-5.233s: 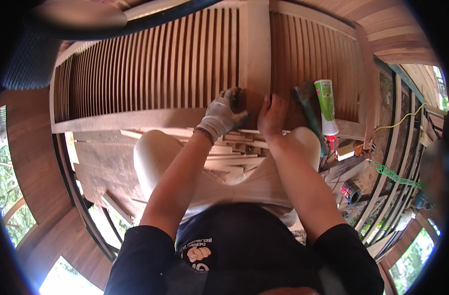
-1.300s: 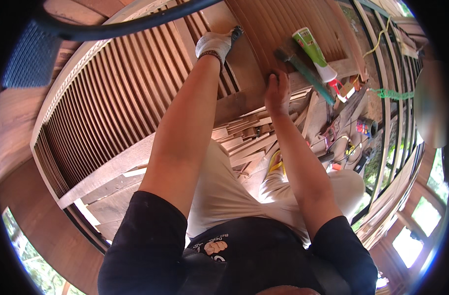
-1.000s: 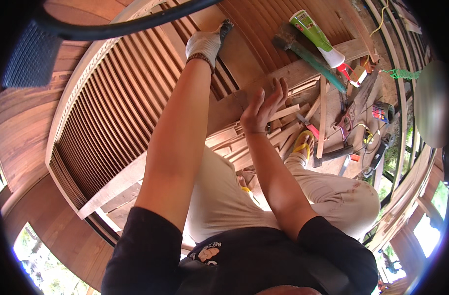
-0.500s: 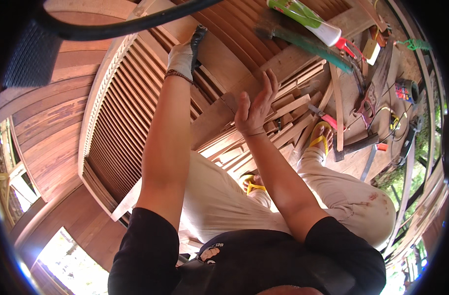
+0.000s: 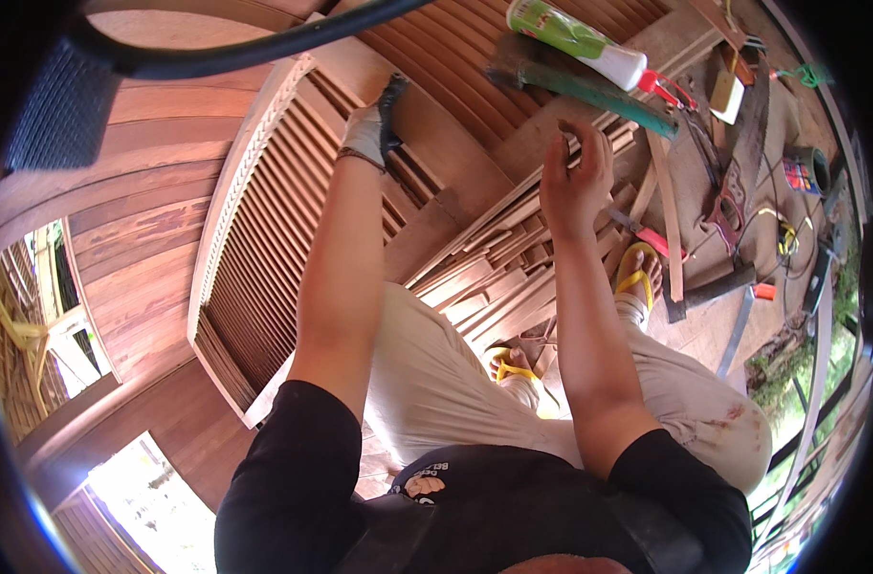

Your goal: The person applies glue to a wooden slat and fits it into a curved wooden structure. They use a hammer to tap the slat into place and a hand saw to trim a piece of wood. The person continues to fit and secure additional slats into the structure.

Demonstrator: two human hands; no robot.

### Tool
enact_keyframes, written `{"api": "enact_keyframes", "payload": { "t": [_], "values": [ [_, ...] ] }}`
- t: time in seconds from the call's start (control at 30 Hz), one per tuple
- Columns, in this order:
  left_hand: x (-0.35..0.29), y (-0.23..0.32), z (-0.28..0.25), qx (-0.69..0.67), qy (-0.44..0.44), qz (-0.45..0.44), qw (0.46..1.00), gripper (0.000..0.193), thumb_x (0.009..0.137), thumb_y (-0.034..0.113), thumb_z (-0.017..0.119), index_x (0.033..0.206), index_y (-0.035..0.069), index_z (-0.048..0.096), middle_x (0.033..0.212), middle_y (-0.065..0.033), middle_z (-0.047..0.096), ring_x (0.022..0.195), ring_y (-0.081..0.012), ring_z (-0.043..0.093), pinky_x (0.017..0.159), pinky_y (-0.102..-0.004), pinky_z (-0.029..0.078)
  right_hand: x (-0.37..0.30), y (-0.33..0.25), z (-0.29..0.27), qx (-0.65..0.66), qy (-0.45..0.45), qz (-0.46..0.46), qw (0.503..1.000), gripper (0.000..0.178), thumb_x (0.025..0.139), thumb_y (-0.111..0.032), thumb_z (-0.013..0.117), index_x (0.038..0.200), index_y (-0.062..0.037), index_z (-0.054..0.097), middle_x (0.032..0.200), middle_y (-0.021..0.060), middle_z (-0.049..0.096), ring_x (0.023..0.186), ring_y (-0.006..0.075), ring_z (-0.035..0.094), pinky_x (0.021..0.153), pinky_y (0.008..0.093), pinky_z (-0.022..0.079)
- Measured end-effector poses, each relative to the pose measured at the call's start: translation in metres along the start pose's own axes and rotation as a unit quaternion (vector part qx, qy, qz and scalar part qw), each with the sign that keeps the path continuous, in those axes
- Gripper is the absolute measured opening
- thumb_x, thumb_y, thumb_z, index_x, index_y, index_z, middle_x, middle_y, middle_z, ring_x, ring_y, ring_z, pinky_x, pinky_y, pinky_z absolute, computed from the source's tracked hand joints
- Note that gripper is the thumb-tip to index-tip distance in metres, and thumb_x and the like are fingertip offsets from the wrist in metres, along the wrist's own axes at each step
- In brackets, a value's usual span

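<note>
My left hand [image 5: 367, 129], in a pale work glove with a dark coating, rests on a slatted wooden panel [image 5: 274, 206] at its upper part; its fingers are partly hidden, so their grip is unclear. My bare right hand [image 5: 578, 187] is raised over thin wooden strips [image 5: 522, 244], with its fingers loosely curved, the thumb apart and nothing visible in them. Just beyond it lies a hammer [image 5: 604, 100] with a green handle and a dark head. A white and green bottle [image 5: 580, 43] with a red cap lies beside the hammer.
A handsaw [image 5: 730, 206], a red-handled tool [image 5: 647, 231], a try square [image 5: 704, 292] and a can [image 5: 806, 174] lie on the right. My feet in yellow flip-flops [image 5: 637, 277] stand among the wood. A dark cable [image 5: 254, 55] crosses the top left.
My right hand has moved to the right and its spread fingers have curled inward. My left hand stays at the panel. The whole view has shifted slightly.
</note>
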State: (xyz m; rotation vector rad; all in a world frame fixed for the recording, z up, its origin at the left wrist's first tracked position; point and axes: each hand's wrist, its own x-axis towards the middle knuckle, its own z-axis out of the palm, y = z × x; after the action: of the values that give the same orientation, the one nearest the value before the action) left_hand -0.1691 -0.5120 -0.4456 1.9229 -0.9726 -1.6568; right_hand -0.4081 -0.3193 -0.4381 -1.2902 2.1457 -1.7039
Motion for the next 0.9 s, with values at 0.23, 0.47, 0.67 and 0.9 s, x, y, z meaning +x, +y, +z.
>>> {"api": "enact_keyframes", "payload": {
  "t": [0.23, 0.47, 0.67, 0.9],
  "values": [
    [0.004, -0.005, 0.007, 0.083, 0.064, 0.064, 0.992, 0.081, 0.076, 0.064, 0.078, 0.124, 0.0, 0.068, 0.118, -0.0164, 0.067, 0.094, -0.027, 0.068, 0.075, -0.0382, 0.056, -0.011, 0.004, 0.008, 0.003, -0.075, 0.032, 0.997, 0.019, 0.086, -0.006, 0.065, 0.104, -0.0019, 0.066, 0.096, 0.0148, 0.065, 0.095, 0.0375, 0.06, 0.084, 0.0469, 0.047],
    [0.004, -0.004, 0.003, 0.116, 0.093, 0.024, 0.989, 0.086, 0.073, 0.07, 0.077, 0.125, 0.001, 0.069, 0.116, -0.0181, 0.07, 0.095, -0.0269, 0.071, 0.075, -0.0375, 0.057, -0.019, 0.012, 0.023, -0.053, -0.102, -0.005, 0.993, 0.017, 0.084, -0.01, 0.066, 0.099, -0.0014, 0.067, 0.095, 0.0151, 0.066, 0.094, 0.0387, 0.059, 0.084, 0.0478, 0.047],
    [-0.01, 0.008, 0.012, 0.134, 0.106, 0.032, 0.985, 0.08, 0.08, 0.066, 0.073, 0.127, 0.001, 0.068, 0.12, -0.0184, 0.069, 0.102, -0.0272, 0.069, 0.081, -0.0379, 0.057, -0.016, 0.015, 0.027, -0.072, -0.083, -0.054, 0.992, 0.016, 0.083, -0.01, 0.067, 0.098, -0.004, 0.068, 0.095, 0.0142, 0.066, 0.094, 0.037, 0.059, 0.084, 0.048, 0.047],
    [-0.052, 0.017, 0.024, 0.153, 0.106, 0.14, 0.972, 0.061, 0.096, 0.058, 0.057, 0.121, 0.004, 0.07, 0.115, -0.0124, 0.07, 0.101, -0.0229, 0.066, 0.088, -0.0381, 0.055, -0.031, 0.064, 0.047, -0.061, -0.086, -0.064, 0.992, 0.02, 0.086, -0.015, 0.069, 0.103, -0.0048, 0.07, 0.1, 0.0138, 0.068, 0.095, 0.0356, 0.063, 0.087, 0.0478, 0.049]
  ]
}}
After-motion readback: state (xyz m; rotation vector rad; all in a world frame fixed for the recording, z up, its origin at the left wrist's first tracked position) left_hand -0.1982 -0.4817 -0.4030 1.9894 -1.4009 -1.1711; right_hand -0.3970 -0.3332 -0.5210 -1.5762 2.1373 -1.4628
